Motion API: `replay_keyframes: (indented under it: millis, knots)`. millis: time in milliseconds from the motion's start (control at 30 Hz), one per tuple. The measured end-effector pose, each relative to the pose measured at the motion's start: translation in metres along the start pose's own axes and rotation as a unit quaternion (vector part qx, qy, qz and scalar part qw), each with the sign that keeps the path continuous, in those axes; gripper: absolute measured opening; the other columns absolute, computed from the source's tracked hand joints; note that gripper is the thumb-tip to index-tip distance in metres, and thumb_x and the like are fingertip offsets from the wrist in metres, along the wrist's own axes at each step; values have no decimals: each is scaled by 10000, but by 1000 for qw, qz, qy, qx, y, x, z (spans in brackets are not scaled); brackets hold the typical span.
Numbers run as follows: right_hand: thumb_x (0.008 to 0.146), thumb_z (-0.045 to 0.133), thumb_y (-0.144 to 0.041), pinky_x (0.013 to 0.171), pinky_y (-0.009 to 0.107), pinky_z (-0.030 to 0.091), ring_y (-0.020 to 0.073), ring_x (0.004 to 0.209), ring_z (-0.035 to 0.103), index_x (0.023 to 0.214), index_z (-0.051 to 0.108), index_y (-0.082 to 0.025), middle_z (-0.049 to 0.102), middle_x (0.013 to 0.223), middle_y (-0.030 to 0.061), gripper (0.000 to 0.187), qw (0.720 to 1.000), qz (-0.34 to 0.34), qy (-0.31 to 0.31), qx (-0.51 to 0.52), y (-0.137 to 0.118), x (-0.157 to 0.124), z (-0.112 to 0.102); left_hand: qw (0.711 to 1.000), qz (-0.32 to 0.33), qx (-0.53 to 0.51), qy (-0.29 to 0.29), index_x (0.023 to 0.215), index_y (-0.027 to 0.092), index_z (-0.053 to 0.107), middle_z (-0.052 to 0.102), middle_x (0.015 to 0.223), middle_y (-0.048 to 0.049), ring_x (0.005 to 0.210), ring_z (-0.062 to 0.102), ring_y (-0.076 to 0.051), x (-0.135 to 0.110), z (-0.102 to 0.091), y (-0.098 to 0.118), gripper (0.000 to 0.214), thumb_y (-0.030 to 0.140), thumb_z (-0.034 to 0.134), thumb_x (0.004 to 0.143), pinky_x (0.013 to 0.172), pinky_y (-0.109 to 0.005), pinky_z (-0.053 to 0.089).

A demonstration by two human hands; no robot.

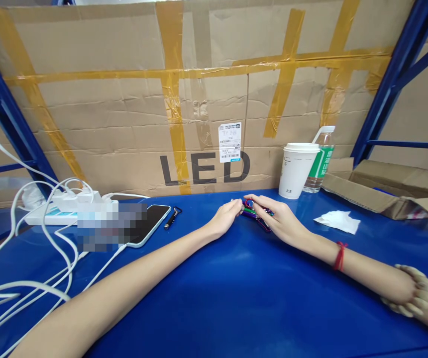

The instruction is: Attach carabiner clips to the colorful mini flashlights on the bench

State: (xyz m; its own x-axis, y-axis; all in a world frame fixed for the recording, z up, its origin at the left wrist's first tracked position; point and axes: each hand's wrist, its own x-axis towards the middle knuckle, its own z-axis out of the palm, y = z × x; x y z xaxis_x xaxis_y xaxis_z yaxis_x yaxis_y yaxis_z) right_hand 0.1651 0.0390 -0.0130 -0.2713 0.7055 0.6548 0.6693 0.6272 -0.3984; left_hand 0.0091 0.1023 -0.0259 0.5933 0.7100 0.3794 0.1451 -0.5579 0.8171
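Observation:
A small bundle of shiny coloured key-ring pieces (pixel 250 212), red, green and purple with clip-like loops, lies on the blue table between my hands. My left hand (pixel 226 219) is closed at its left end, fingers curled together, with a bit of silver at the fingertips; what it grips is mostly hidden. Stretched over the bundle from the right, my right hand (pixel 279 219) touches it with extended fingers and covers part of it. A similar black piece with a loop (pixel 172 218) lies apart, left of my left hand.
A phone (pixel 150 226) and a power strip (pixel 57 211) with tangled white cables (pixel 46 278) occupy the left. On the right stand a white paper cup (pixel 296 171) and a bottle (pixel 320 161), near a tissue (pixel 338 221) and an open carton (pixel 385 189). A large cardboard box (pixel 120 119) rises behind.

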Motion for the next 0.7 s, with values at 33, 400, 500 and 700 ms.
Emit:
replay_keyframes:
  millis: [33, 400, 500, 700]
  knots:
    - [905, 348, -345, 827, 304, 463, 192, 935, 583, 1165, 558, -187, 629, 1000, 77, 369, 1000, -4, -3, 4, 1, 0, 1, 1000, -2, -5, -8, 646, 172, 375, 401, 653, 6, 650, 372, -122, 0, 0, 0, 353, 391, 247, 892, 670, -255, 338]
    - [915, 341, -345, 785, 289, 473, 175, 870, 585, 1199, 536, -200, 622, 964, 77, 374, 1000, -15, -15, 19, 1, 1, 11, 995, -28, -83, -50, 601, 165, 377, 383, 619, 19, 620, 325, -111, 4, 2, -10, 413, 461, 265, 866, 663, -260, 296]
    - [914, 341, -353, 791, 295, 478, 177, 884, 590, 1208, 530, -192, 622, 994, 85, 385, 1000, -9, -8, 29, 1, 1, 13, 994, -33, -97, -49, 595, 165, 385, 393, 623, 16, 633, 336, -114, 4, 2, -8, 394, 431, 281, 865, 675, -257, 298]
    - [908, 350, -370, 832, 307, 476, 191, 949, 593, 1210, 536, -171, 623, 1044, 99, 406, 999, 3, 2, 43, -1, 4, 16, 983, -72, -165, -34, 579, 158, 411, 401, 605, 20, 628, 355, -111, 2, 2, 2, 309, 292, 341, 849, 681, -247, 303]
